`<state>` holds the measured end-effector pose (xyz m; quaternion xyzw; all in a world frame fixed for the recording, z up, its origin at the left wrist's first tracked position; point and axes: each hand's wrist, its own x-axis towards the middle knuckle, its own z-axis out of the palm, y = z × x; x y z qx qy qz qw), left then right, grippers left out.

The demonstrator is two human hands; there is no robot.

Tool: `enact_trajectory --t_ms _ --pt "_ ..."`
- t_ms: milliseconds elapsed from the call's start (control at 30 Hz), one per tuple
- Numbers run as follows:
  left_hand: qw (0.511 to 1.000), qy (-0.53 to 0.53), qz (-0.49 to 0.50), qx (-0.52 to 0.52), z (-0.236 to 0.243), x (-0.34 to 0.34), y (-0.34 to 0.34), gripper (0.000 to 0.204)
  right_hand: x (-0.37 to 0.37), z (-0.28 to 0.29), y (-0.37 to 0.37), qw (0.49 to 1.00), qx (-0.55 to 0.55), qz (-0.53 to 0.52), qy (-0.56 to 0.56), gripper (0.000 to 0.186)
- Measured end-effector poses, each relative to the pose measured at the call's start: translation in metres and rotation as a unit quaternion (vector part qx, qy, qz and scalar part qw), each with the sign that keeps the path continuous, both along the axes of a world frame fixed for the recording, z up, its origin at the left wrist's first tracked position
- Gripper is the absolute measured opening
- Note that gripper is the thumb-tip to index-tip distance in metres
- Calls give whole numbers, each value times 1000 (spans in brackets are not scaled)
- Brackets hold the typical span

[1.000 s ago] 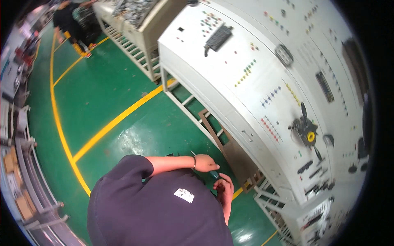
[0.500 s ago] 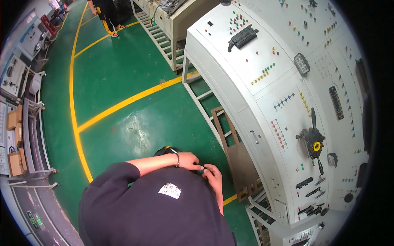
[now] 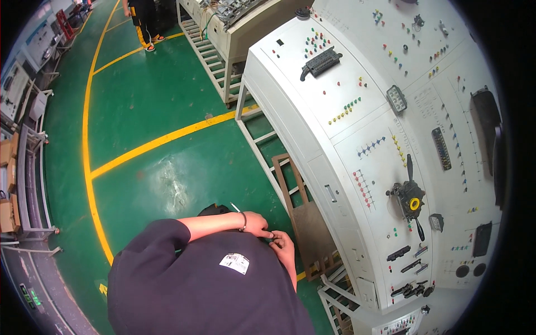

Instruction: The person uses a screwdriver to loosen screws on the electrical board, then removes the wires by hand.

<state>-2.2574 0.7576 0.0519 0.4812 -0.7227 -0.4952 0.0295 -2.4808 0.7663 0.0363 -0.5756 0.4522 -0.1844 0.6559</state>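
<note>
Below me is my dark shirt [image 3: 206,285] with a white patch. My left hand [image 3: 254,224], banded at the wrist, crosses to the right with fingers curled on a thin tool [image 3: 235,207], whose light shaft pokes out above the wrist. My right hand [image 3: 283,248] meets it with bent fingers closed at the tool's dark end, largely covered by both hands. A black item with orange [image 3: 215,210] is partly hidden beyond my left forearm.
A curved white panel stand [image 3: 346,134] with coloured sockets and black switch units fills the right, a brown board [image 3: 312,234] at its frame. Another cabinet [image 3: 234,36] stands beyond. A person's legs [image 3: 145,30] are at the top. Carts with cardboard boxes [image 3: 8,212] line the left.
My view has swung, so the far person and panel sit differently. The teal handle seen between my hands earlier is now mostly covered as they have drawn together.
</note>
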Motion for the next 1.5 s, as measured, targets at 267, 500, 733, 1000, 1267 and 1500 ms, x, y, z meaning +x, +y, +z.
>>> enact_trajectory --t_ms 267,500,733,1000,1267,1500 --pt "1000 6 -15 -4 -1 -5 -17 66 -6 6 -14 1000 -12 -10 0 40" --pt "999 -7 -30 -10 0 -8 -25 63 -17 -9 -21 999 8 -22 -30 37" --pt "998 -40 -31 -31 0 -12 -27 63 -22 -29 -19 999 4 -25 -43 38" --pt "996 -50 -78 11 -10 -6 -21 61 -15 -36 -6 999 22 -2 -27 39" --pt "997 -29 -71 25 -12 -7 -27 61 4 4 -7 997 -30 -28 69 24" --pt "999 6 -40 3 -20 -4 -28 55 12 7 -7 999 -26 -24 30 23"
